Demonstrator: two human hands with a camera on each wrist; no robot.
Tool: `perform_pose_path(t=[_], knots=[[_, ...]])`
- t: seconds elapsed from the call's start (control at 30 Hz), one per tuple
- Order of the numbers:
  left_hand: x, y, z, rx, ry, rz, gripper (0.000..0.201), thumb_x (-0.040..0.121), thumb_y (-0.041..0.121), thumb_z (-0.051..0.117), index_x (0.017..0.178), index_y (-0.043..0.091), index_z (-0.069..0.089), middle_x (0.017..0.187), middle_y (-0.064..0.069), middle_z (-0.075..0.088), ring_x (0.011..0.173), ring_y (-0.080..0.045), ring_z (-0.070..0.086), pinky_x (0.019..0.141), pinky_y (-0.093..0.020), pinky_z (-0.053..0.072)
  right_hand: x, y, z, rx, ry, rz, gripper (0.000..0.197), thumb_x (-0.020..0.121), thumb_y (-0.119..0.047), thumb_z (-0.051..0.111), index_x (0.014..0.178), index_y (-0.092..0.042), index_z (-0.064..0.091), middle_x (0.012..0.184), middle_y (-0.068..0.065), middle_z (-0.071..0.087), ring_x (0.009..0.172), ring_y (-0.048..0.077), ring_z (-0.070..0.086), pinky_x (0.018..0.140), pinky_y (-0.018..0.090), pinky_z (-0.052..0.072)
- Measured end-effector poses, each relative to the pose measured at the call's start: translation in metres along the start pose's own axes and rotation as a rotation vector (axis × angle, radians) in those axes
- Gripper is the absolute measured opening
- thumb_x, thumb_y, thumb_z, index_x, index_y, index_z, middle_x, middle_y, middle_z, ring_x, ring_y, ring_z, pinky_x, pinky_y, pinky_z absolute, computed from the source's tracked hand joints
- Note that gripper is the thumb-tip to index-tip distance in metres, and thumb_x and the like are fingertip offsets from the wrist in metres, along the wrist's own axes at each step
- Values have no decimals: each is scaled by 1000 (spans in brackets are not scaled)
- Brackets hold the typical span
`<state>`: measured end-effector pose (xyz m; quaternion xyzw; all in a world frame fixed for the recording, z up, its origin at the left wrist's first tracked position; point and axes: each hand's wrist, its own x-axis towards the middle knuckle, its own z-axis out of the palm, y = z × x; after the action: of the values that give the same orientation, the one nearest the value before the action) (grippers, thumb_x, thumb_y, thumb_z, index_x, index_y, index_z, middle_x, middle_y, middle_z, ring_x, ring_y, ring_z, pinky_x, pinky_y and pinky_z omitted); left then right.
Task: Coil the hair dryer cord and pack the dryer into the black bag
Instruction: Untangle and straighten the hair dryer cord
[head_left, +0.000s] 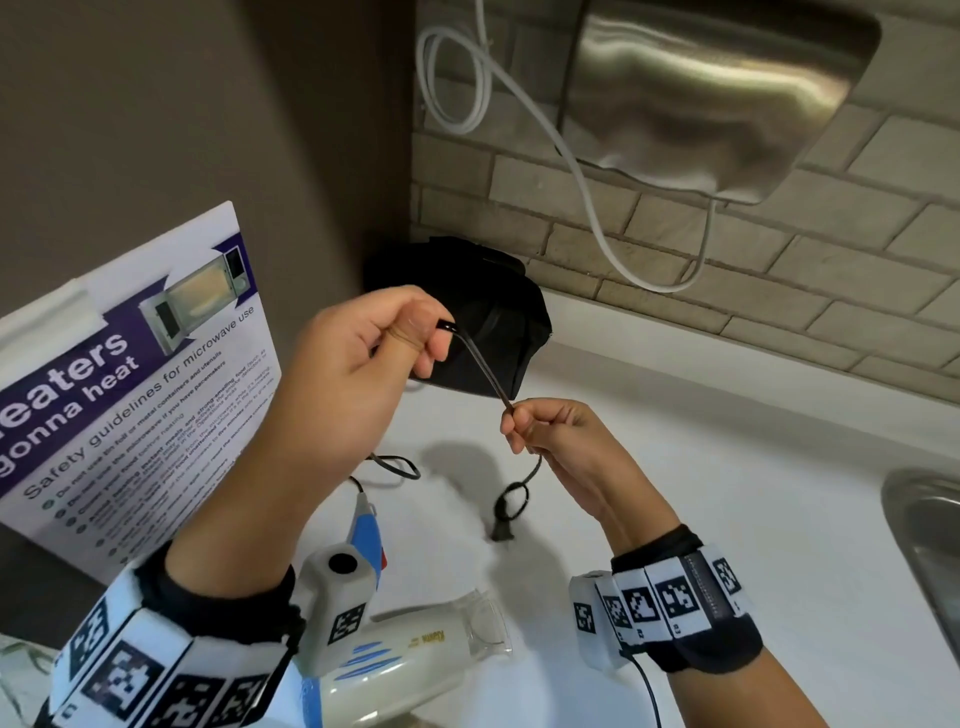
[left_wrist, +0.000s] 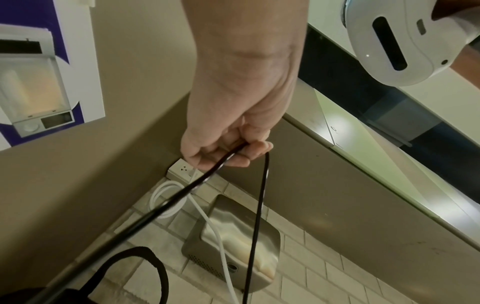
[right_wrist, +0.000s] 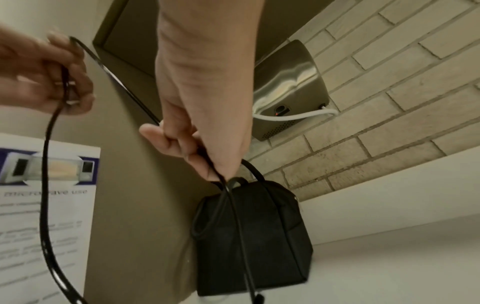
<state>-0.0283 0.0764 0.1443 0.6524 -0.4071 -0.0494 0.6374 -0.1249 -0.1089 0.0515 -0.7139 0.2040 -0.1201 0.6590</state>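
A white and blue hair dryer (head_left: 395, 660) lies on the white counter (head_left: 701, 519) near me. Its black cord (head_left: 480, 364) runs up between my two raised hands. My left hand (head_left: 363, 353) pinches a bend of the cord (left_wrist: 223, 162) between thumb and curled fingers. My right hand (head_left: 540, 426) grips the cord (right_wrist: 226, 185) lower down, and the tail hangs in a small loop to the plug (head_left: 501, 532) on the counter. The black bag (head_left: 488, 317) stands in the corner behind my hands, also in the right wrist view (right_wrist: 254, 236).
A microwave safety poster (head_left: 140, 395) leans at the left. A steel hand dryer (head_left: 717, 98) with a white cable (head_left: 587, 192) hangs on the brick wall. A steel sink (head_left: 930, 540) edges the counter at the right.
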Motion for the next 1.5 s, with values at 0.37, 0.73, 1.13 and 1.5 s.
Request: perform_pose_path(t=[0.37,0.73,1.13,1.5], knots=[[9,-3,-14,-81,78,93,36,100,18,38,70,27,55,64,18,56,66,1,48,70,-8,40,17,44,-13,-139,175,182,32,90,1,53,67,-11,72,56,0,66,62,14,56,66,21,48],[10,-20,-13,-105,77,13,33,98,24,38,71,28,57,65,14,57,67,-1,50,74,-12,43,25,68,-21,-319,321,303,29,89,-8,56,66,-13,73,59,-1,69,57,14,59,49,17,47],[-7,-104,-26,267,-37,-468,32,102,23,37,84,29,63,90,8,70,89,-2,62,77,-14,37,-4,78,-55,-183,305,493,21,91,-9,57,84,3,73,71,10,72,60,19,58,66,21,49],[-17,-126,2,965,-374,-521,44,102,25,30,146,27,29,157,13,18,140,-22,23,110,-47,25,-27,32,-42,-26,196,394,23,93,-7,56,91,12,68,75,18,70,64,23,66,70,28,58]])
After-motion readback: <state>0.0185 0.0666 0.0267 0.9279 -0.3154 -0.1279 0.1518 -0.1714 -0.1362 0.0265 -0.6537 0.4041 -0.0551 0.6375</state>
